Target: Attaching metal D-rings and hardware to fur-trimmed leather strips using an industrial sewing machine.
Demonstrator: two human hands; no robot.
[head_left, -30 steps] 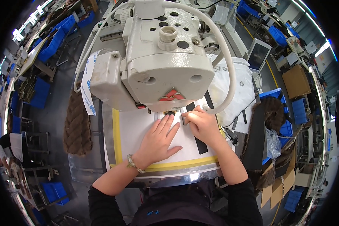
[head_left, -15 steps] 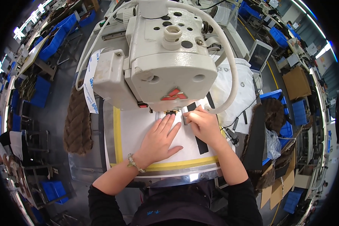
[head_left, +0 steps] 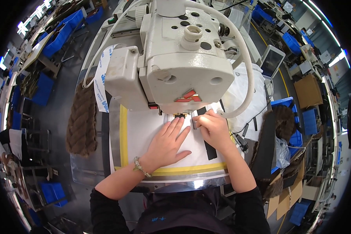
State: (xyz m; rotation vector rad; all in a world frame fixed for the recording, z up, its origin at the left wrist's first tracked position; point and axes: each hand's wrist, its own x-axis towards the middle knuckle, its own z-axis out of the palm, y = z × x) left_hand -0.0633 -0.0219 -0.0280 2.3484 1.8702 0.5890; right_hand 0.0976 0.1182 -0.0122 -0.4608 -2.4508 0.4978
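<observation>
My left hand (head_left: 168, 143) lies flat on a white sheet (head_left: 136, 146) with its fingers stretched and the thumb spread. Its fingertips reach a small black piece (head_left: 180, 116) below the head of a white sewing machine (head_left: 189, 78). To the right, my right hand (head_left: 214, 132) is closed in a pinch on a small grey flat piece (head_left: 195, 123), whose exact kind I cannot make out. Beneath that hand, a black strip (head_left: 210, 151) runs along the sheet. The machine head hides the needle area.
Yellow tape (head_left: 171, 171) borders the sheet near the table's front edge. Brown fur pieces (head_left: 82, 121) hang at the left. White fabric (head_left: 247, 91) lies right of the machine, by a tablet-like screen (head_left: 272, 60). A blue bin (head_left: 296, 134) with fur stands further right.
The machine and table sit slightly further right in the picture. Both hands keep nearly the same places on the sheet, the left flat and the right pinching.
</observation>
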